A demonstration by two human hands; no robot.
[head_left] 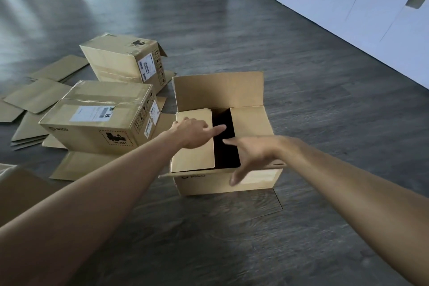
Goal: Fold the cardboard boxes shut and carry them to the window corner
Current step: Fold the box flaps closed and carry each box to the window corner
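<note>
Both bare forearms reach down over an open cardboard box (222, 141) on the dark wood floor (325, 100). Her left hand (193, 131) presses one inner flap flat, fingers straight; the right hand (251, 153) hovers spread over the other flap, gripping nothing. Beyond, left, two more boxes (99, 121) sit among flattened cardboard sheets (37, 95)
</note>
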